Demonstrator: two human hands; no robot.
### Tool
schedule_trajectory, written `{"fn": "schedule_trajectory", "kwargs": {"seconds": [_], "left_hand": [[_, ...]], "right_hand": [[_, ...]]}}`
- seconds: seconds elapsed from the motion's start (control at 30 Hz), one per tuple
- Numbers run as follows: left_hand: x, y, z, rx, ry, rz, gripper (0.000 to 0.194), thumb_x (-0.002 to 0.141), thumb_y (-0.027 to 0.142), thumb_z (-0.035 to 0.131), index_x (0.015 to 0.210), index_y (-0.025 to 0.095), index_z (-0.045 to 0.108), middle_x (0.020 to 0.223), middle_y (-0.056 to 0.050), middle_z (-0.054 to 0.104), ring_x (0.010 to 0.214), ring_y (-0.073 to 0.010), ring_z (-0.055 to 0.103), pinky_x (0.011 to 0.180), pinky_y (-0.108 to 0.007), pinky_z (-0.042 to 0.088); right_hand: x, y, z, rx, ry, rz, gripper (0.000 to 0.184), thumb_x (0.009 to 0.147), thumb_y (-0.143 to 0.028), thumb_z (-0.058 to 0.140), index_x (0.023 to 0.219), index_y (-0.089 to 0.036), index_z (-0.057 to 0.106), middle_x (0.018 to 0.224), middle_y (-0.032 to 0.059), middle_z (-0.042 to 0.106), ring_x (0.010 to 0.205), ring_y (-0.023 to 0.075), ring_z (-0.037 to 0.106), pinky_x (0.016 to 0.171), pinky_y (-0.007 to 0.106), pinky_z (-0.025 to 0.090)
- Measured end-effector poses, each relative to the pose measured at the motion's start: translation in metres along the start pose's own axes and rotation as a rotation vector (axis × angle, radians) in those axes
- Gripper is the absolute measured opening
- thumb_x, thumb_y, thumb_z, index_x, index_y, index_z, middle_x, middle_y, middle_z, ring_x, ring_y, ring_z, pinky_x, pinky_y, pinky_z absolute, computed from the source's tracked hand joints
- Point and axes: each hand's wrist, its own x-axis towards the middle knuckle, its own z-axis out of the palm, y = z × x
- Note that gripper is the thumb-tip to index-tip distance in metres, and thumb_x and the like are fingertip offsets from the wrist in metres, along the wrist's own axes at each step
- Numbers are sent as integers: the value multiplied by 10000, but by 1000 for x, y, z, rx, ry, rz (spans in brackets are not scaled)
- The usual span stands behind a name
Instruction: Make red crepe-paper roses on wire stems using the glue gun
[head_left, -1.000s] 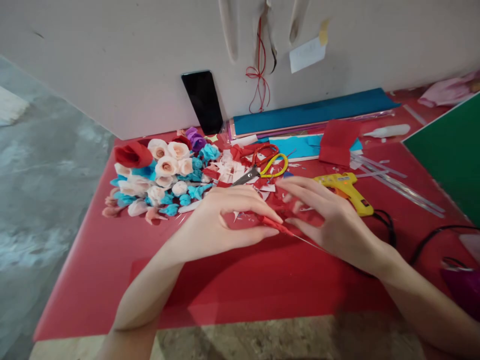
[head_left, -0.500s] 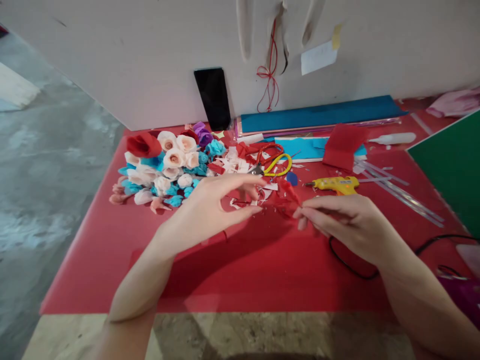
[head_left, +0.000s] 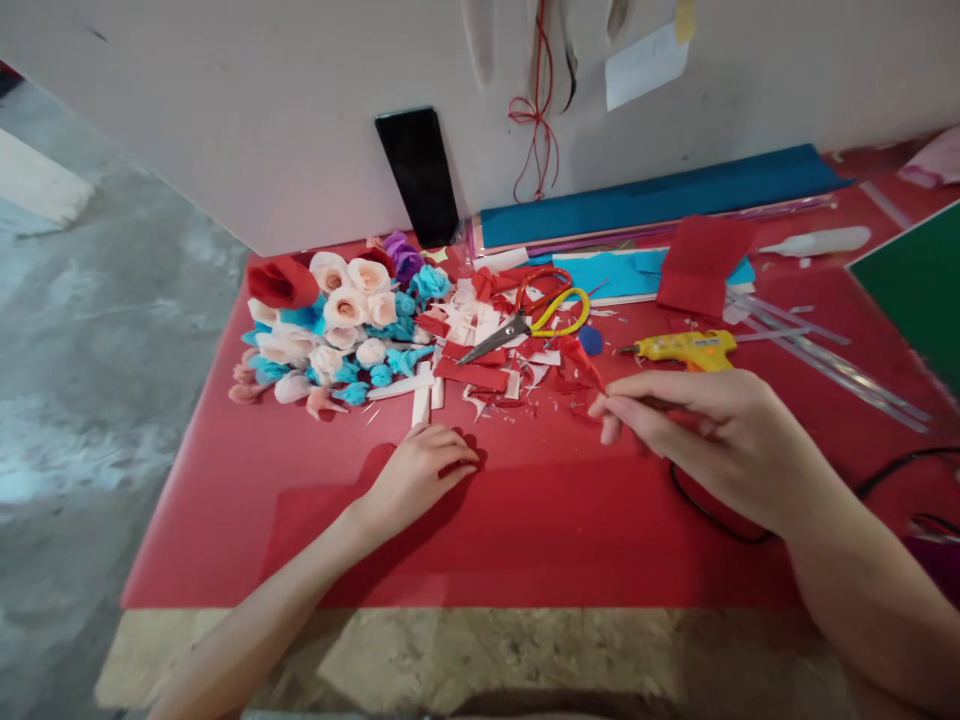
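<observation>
While the left hand (head_left: 421,472) is lying half-curled, the right hand (head_left: 712,440) is pinching slender red paper (head_left: 584,362), risking pressure creases.

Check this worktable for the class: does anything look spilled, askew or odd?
The red and white paper scraps look messy, strewn loosely around the scissors, while the flowers sit bunched at the left. No liquid spill shows.

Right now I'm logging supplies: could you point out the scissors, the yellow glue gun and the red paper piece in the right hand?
Scissors (head_left: 517,327), head view: metal near the pivot.
Yellow glue gun (head_left: 684,348), head view: on its body.
Red paper piece (head_left: 584,364), head view: part sticking out of the right hand (head_left: 716,432).
</observation>
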Motion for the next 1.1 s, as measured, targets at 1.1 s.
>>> {"fn": "schedule_trajectory", "kwargs": {"seconds": [1.1], "left_hand": [[-11, 4, 13, 131, 280, 206, 182, 916, 214, 489, 852, 198, 658, 849, -3, 709, 821, -151, 582, 870, -357, 314]], "right_hand": [[2, 3, -1, -73, -53, 0, 194, 871, -253, 498, 753, -181, 634, 661, -14, 653, 586, 104, 586, 525, 209, 403]]}}
